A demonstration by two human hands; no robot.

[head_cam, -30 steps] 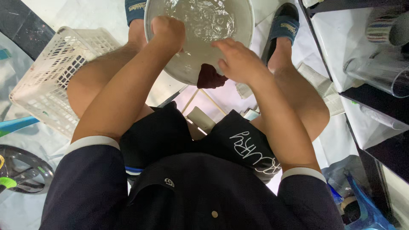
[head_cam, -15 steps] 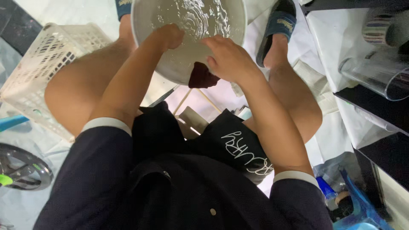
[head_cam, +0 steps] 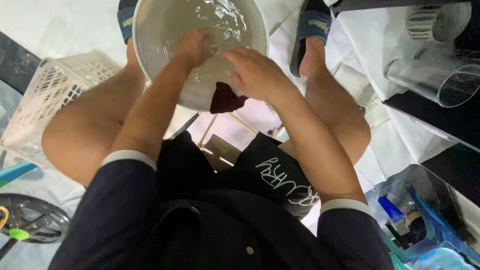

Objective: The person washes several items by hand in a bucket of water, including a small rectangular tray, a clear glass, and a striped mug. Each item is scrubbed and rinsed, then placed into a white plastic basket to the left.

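Note:
A round metal basin (head_cam: pixel 150 60) with water stands on the floor between my feet. My left hand (head_cam: pixel 192 47) reaches into it, with curled fingers dipped in the rippling water; what they hold is hidden. My right hand (head_cam: pixel 255 75) is over the near rim, fingers bent down onto a dark wet cloth (head_cam: pixel 225 99). The cloth hangs over the basin's near edge, just below that hand.
A white plastic basket (head_cam: pixel 45 100) sits at the left by my knee. Blue slippers (head_cam: pixel 312 25) are on my feet. Clear tubes and a striped cup (head_cam: pixel 425 22) lie at the right, a bin of blue items (head_cam: pixel 420 225) at lower right, a dark wheel (head_cam: pixel 30 220) at lower left.
My left hand has gone from the basin's near rim into the water. The right hand with the dark cloth has shifted up onto the rim. The view has tilted closer.

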